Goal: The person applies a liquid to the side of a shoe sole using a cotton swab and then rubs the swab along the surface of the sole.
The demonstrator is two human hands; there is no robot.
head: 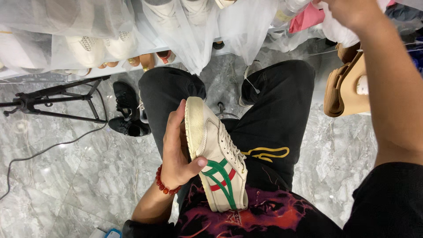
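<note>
Item: cream sneaker (218,154) with green and red side stripes, laced, held over your lap, sole edge turned up, toe pointing away from you.

Left hand (176,152): your grip is wrapped round the sole, thumb pressed on the striped side, fingers behind the sole. A red bead bracelet (164,183) sits on that wrist.

Right hand (348,11): raised to the top edge of the view, at a white plastic bag (337,33); only part of the hand shows, so you cannot tell whether it is spread or closed on anything.

Surroundings: shelf (110,61) ahead, hung with clear plastic sheeting (194,35) over pale shoes; black sneakers (128,114) on the grey marble floor (66,176) by a black tripod (53,99); tan bag (346,86) to your right.

Progress, as a judgement: the shoe is out and in hand; its leather looks scuffed, the sole edge yellowed. No cloth or tool touches it, so any work on it seems not yet started.
</note>
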